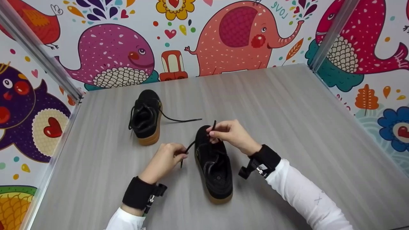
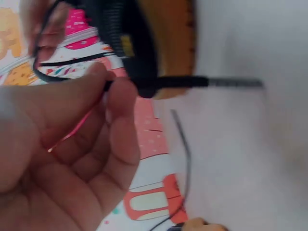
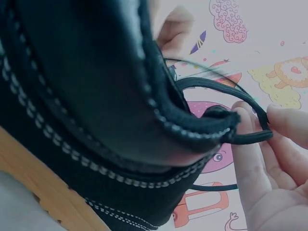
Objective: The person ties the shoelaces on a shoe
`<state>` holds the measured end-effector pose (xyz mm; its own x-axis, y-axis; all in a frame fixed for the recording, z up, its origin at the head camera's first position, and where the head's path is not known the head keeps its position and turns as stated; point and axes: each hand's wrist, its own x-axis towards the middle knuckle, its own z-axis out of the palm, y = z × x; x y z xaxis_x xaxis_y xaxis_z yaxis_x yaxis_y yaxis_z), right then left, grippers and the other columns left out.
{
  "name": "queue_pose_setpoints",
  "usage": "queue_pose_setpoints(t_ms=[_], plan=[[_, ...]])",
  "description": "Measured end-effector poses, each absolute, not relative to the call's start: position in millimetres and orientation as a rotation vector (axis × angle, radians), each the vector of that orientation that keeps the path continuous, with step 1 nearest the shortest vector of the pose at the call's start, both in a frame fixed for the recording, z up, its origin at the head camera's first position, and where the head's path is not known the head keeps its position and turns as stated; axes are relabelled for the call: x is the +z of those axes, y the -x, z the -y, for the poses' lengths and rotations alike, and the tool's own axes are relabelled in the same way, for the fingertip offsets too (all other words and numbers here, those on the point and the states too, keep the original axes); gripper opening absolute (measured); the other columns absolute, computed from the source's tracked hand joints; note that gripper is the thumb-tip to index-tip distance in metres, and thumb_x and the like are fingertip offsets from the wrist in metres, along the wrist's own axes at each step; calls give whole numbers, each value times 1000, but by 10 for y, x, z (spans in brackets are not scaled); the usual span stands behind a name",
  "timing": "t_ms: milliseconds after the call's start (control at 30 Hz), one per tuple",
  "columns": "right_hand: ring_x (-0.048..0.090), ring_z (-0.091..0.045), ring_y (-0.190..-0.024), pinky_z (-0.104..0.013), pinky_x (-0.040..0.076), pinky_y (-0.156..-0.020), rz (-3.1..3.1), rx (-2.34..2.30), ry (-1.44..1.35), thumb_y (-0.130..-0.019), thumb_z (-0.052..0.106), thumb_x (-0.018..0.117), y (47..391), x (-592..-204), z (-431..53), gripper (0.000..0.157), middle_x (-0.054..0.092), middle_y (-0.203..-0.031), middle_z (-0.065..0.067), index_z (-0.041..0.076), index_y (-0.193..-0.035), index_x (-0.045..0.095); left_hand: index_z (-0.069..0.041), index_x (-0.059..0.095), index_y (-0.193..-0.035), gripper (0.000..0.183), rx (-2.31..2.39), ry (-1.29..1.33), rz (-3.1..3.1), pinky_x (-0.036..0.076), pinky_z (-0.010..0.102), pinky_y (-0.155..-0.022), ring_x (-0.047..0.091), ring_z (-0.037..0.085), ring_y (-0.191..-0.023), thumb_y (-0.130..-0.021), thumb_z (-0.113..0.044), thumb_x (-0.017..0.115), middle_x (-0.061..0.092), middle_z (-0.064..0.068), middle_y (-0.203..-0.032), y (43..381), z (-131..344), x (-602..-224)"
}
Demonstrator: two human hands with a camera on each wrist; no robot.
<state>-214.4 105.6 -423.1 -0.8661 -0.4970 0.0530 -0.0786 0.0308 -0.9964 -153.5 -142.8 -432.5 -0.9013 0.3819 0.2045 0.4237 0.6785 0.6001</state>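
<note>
A black lace-up shoe [image 1: 220, 191] with a tan sole stands on the table, toe pointing away. To its left, my left hand [image 1: 166, 159] pinches one end of the shoelace [image 2: 178, 82] between thumb and forefinger, its tip sticking out past the fingers. My right hand [image 1: 235, 132] is over the toe and tongue, gripping another stretch of black lace [image 3: 211, 85] near the eyelets. In the right wrist view that lace forms a loop from the shoe's edge to the thumb and fingers. Between the left hand and the shoe the lace runs slantwise.
A matching black shoe [image 1: 148, 96] stands farther back on the left, its loose lace [image 1: 182, 121] trailing right across the grey table [image 1: 287, 105]. Walls with cartoon animals enclose the table at the back and both sides. Each wrist wears a black band [image 1: 138, 193] with a camera.
</note>
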Motion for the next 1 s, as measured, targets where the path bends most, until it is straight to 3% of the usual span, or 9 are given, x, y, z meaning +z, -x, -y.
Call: queue_pose_setpoints(t_ms=[233, 567, 900, 1000], plan=[[67, -15, -74, -28, 55, -68, -2059, -1895, 626, -87, 12, 69, 2151, -4231, -1059, 22, 71, -97, -16, -4, -101, 69, -9, 70, -79, 4, -1111, 674, 2690, 51, 21, -60, 61, 6, -66, -80, -9, 74, 69, -1, -78, 1386, 1359, -3994], [65, -12, -73, -25, 54, -67, -2136, -1853, 660, -87, 11, 68, 2122, -4165, -1058, 21, 71, -91, -12, -4, -101, 69, -7, 70, -90, 10, -1300, 722, 2507, 53, 21, -64, 65, 6, -72, -81, -12, 73, 70, 0, -85, 1257, 1076, -3747], [64, -12, -70, -24, 53, -65, -2172, -1895, 686, -87, 8, 68, 2037, -4103, -1044, 18, 70, -96, -16, -4, -99, 70, -7, 67, -85, 11, -1231, 736, 2270, 51, 20, -60, 62, 6, -71, -79, -2, 74, 67, 0, -84, 1174, 779, -3931], [64, -12, -71, -24, 53, -65, -2188, -1914, 702, -86, 6, 67, 2025, -4104, -1048, 16, 70, -97, -17, -5, -98, 70, -6, 66, -85, 13, -1123, 773, 2196, 52, 19, -67, 63, 9, -77, -78, 2, 73, 65, 2, -86, 1173, 707, -4041]])
